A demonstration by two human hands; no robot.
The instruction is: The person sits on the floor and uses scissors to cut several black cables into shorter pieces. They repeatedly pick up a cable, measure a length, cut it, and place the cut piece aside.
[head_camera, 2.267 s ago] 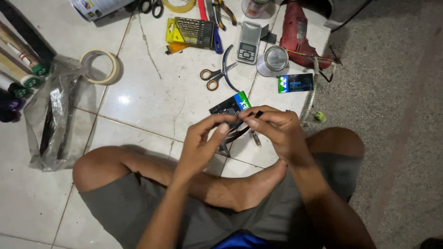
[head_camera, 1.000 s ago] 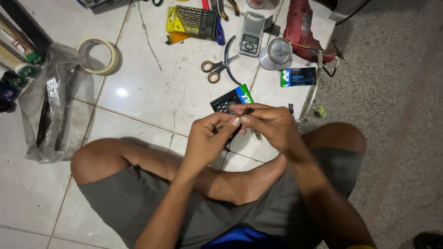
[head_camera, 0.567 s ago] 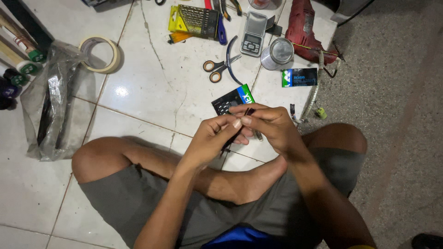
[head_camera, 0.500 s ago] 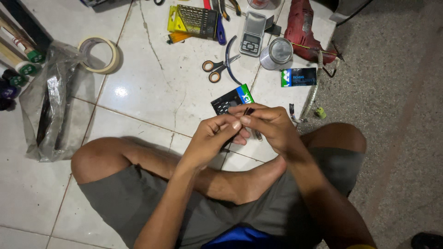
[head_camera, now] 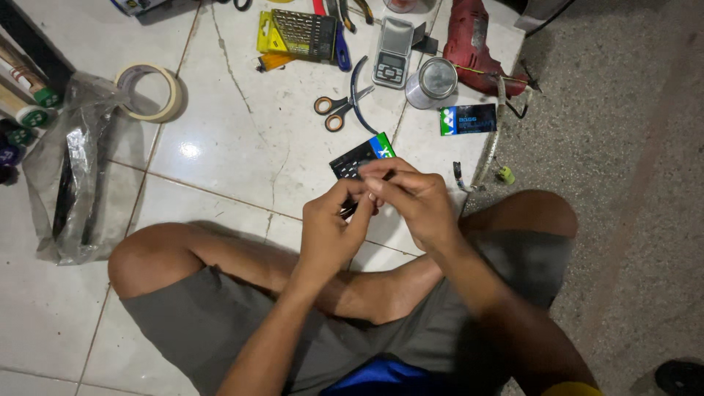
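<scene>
Left hand [head_camera: 331, 229] and right hand [head_camera: 412, 199] together, fingertips pinched on a small dark part [head_camera: 350, 210], perhaps wire, above the white tiled floor [head_camera: 220, 147], over the black flat packet [head_camera: 356, 157]; could slip and vanish among clutter

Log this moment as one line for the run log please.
posture: seated cross-legged on tile floor | left hand and right hand: pinching a small dark item together | ahead: scissors, pocket scale, red drill
</scene>
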